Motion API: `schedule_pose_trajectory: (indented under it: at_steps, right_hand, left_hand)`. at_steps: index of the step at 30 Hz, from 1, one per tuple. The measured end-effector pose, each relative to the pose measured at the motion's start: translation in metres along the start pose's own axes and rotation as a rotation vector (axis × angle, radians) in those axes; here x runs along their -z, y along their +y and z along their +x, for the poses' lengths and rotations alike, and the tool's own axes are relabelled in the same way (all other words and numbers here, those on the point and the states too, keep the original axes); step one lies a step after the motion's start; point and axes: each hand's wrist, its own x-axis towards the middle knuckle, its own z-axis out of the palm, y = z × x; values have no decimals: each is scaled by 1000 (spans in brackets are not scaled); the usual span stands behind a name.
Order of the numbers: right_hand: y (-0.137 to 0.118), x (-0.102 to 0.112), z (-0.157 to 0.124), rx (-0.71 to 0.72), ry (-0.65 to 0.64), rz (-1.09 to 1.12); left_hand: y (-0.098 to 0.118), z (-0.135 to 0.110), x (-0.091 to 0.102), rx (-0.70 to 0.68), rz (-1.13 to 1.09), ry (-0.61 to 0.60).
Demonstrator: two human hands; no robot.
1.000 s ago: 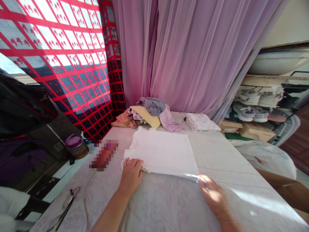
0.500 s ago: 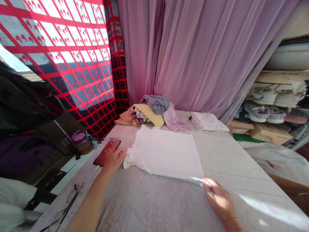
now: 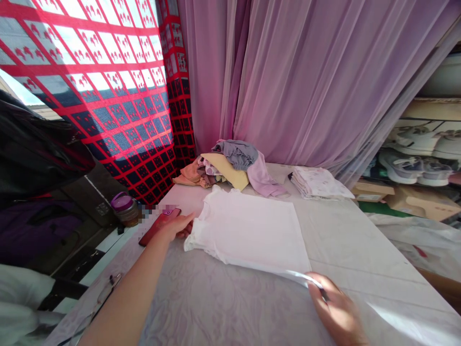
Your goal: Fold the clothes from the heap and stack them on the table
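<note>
A short white top (image 3: pixel 252 226) with ruffled sleeves lies flat on the bed, its neckline to the left and its hem to the right. At the near hem corner, my right hand (image 3: pixel 333 302) is closed on the cloth, lifting that edge slightly. My left hand (image 3: pixel 182 227) is at the neckline and near sleeve, fingertips against the fabric; its fingers look apart, though some are in shadow underneath. Just behind my left wrist lies a red phone (image 3: pixel 153 230), partly covered by the forearm.
Behind the top is a heap of crumpled clothes (image 3: pixel 230 166), with a folded stack (image 3: pixel 320 182) to its right. Eyeglasses (image 3: pixel 108 288) lie at the near left edge. A purple-lidded jar (image 3: pixel 124 209) stands beyond the left edge. Shelves with shoes (image 3: pixel 414 166) are at right.
My left hand has moved right from over the phone to the top's neckline. My right hand keeps hold of the hem corner. The view has shifted slightly.
</note>
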Motion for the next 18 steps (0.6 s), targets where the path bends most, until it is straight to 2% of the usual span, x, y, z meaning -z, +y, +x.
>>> schedule_pose_trajectory:
  at_steps: [2, 4, 9, 14, 18]
  right_hand:
    - [-5, -1, -3, -21, 43, 17]
    - [-9, -2, -6, -29, 70, 37]
    - [-14, 0, -8, -60, 58, 54]
    - [-14, 1, -8, -65, 60, 65]
    - [-11, 0, -8, -58, 58, 77]
  left_hand:
    - [4, 2, 1, 23, 2, -29]
    - [8, 4, 2, -11, 113, -34]
    - [6, 12, 6, -108, 324, -13]
    - [6, 18, 16, -186, 549, 143]
    - [10, 14, 20, -247, 699, 254]
